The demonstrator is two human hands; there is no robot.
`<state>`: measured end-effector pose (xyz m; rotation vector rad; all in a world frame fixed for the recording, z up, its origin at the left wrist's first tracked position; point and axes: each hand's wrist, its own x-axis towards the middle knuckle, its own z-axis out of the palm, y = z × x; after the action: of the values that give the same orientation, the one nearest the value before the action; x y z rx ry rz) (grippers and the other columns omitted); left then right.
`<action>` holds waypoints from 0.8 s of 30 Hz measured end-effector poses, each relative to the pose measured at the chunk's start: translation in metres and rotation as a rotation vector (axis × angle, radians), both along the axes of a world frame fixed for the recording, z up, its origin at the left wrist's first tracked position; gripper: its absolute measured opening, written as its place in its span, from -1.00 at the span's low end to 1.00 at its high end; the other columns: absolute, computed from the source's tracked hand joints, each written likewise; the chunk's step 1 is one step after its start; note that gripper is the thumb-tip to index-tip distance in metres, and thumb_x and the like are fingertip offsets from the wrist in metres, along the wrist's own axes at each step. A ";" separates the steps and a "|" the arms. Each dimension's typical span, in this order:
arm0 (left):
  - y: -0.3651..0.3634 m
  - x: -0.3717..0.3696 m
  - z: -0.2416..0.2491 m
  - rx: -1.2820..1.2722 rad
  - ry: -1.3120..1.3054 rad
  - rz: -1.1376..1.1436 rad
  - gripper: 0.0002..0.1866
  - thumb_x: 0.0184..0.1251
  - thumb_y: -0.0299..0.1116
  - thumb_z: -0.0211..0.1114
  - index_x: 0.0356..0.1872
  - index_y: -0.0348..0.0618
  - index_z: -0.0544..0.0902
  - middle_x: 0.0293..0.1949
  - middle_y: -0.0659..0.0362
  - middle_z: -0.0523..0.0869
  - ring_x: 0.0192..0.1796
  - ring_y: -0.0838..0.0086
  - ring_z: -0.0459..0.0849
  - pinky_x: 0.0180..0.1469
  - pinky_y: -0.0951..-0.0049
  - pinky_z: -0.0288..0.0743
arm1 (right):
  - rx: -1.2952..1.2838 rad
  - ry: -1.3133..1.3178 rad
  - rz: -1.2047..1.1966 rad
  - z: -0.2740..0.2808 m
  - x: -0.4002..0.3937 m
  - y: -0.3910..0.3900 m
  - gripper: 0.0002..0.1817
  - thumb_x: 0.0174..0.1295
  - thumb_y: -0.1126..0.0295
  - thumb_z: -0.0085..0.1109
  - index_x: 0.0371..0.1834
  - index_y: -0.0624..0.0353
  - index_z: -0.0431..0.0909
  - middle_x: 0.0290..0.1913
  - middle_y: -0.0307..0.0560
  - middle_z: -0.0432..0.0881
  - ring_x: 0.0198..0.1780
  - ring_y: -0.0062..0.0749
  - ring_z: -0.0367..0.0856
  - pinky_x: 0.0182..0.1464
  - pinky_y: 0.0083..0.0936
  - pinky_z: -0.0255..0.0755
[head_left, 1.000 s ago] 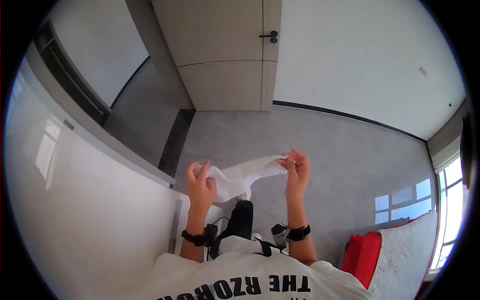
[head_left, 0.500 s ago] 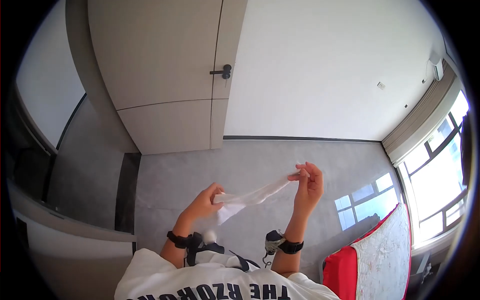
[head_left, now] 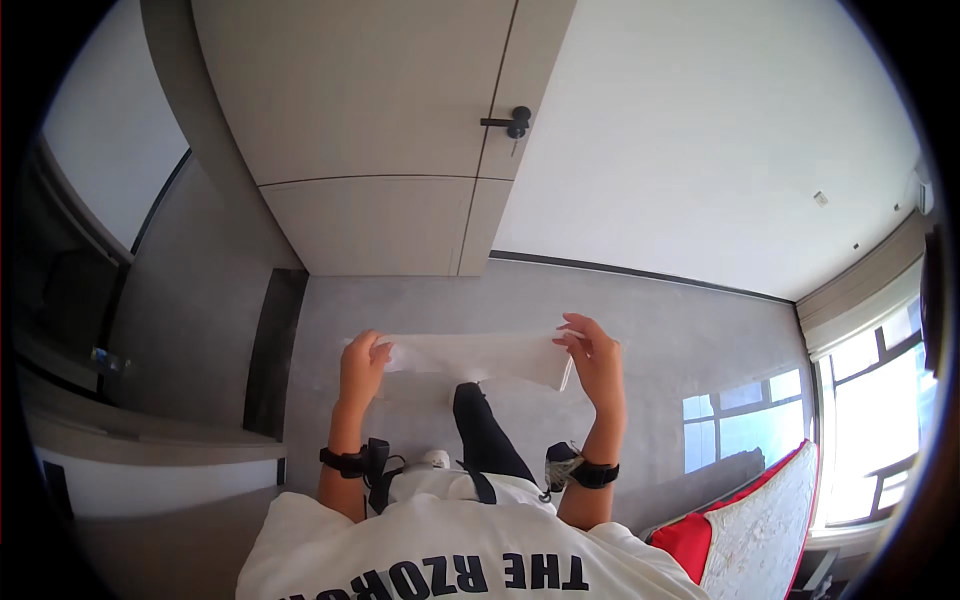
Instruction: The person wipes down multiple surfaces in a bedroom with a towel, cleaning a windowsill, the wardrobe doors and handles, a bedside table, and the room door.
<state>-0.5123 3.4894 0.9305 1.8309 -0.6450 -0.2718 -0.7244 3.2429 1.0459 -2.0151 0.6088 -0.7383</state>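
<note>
A thin white cloth (head_left: 470, 355) stretches between my two hands, nearly level and with its lower part hanging down. My left hand (head_left: 364, 362) pinches its left end between thumb and fingers. At the opposite end, my right hand (head_left: 592, 352) grips the upper corner, with some fingers raised. The cloth's right edge falls below my right fingertips. Straps with small devices circle both wrists.
A beige door (head_left: 370, 90) with a black handle (head_left: 515, 122) stands ahead, next to a white wall (head_left: 700, 130). Grey glossy floor (head_left: 640, 300) spreads below. At lower right is a red-sided, mattress-like slab (head_left: 765, 530) near the window (head_left: 875, 400). My black-trousered leg (head_left: 485, 430) extends forward.
The cloth has gone from a slanted, bunched strip to a wider, more level spread. My left hand has moved up and left. My view has shifted, and a leg now shows stepping forward.
</note>
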 end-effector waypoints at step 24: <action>-0.146 0.274 0.089 0.137 -0.692 0.301 -0.74 0.18 -0.69 0.02 -0.13 -0.29 0.54 -0.35 -0.02 0.56 -0.28 0.09 0.57 -0.19 0.31 0.45 | 0.479 -0.433 0.528 -0.028 0.368 -0.214 -0.87 0.32 0.68 -0.26 -0.26 0.27 0.32 -0.04 0.08 0.57 -0.06 -0.27 0.65 -0.11 -0.56 0.50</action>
<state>-0.2379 3.3435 1.0199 2.1244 -0.8129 0.5562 -0.3560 3.0289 1.0183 -1.4146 -0.0159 -0.6031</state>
